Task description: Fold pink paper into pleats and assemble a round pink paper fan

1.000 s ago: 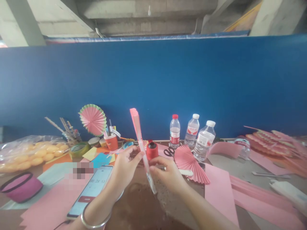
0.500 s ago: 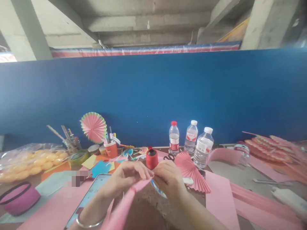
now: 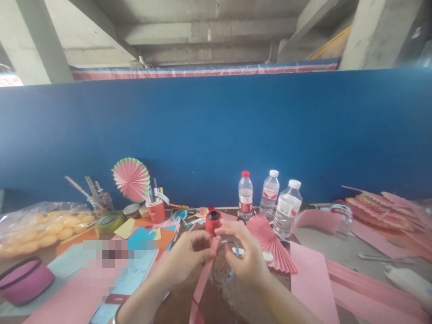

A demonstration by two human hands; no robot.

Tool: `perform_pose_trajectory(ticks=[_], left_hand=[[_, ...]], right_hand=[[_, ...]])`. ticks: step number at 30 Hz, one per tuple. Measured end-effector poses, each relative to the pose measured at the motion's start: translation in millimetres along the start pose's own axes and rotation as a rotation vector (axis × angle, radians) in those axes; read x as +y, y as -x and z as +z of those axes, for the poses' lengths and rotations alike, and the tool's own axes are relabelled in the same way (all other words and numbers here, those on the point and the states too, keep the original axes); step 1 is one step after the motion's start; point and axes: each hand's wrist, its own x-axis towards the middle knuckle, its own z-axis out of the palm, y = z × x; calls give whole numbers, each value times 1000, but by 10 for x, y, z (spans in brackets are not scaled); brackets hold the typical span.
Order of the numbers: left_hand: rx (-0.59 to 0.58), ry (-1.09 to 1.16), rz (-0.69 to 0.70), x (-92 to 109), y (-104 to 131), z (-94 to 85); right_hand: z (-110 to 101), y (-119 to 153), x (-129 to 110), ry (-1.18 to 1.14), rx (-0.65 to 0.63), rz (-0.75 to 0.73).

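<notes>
A long strip of folded pink paper (image 3: pixel 202 281) slants up from the bottom edge, with a thin red band around it lower down. My left hand (image 3: pixel 187 256) is closed, pinching the strip's upper end between thumb and fingers. Right of the strip is a see-through ring with blue marks, which looks like a roll of clear tape (image 3: pixel 231 273). My right hand (image 3: pixel 249 256) curls around the ring's upper right side, its thumb against it and its fingertips close to the paper's end. Just beyond both hands stands a red spool of thread (image 3: pixel 213 222).
Behind my right hand lie a pleated pink fan (image 3: pixel 272 243) and water bottles (image 3: pixel 286 209). Pink sheets (image 3: pixel 312 279) spread to the right. On the left are a phone (image 3: pixel 135 274), an orange cup of pens (image 3: pixel 156 211) and a bag of yellow balls (image 3: pixel 50 229). A blue panel (image 3: pixel 216 135) rises behind.
My hands have moved apart. The right hand has left the paper's tip and now has its fingers at the tape ring. The left hand keeps the paper, now held more upright.
</notes>
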Motion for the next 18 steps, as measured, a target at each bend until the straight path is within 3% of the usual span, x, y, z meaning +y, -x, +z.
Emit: perform_pose_trajectory(ticks=[5,7,11,13,18], left_hand=[[6,29,47,79,31,-51],[36,57,51,80,27,-70],[85,58,40,84,12,-115],[105,24,36,94,10,-138],[126,-78,61,93,24,-168]], right_hand=[[-116,-134,79,-118,46,243],[-195,-152,196,75,-54,289],[-312,-51,477,605,-415,416],[-323,20,582,651,-494,461],[-267,89,712,642,-524,502]])
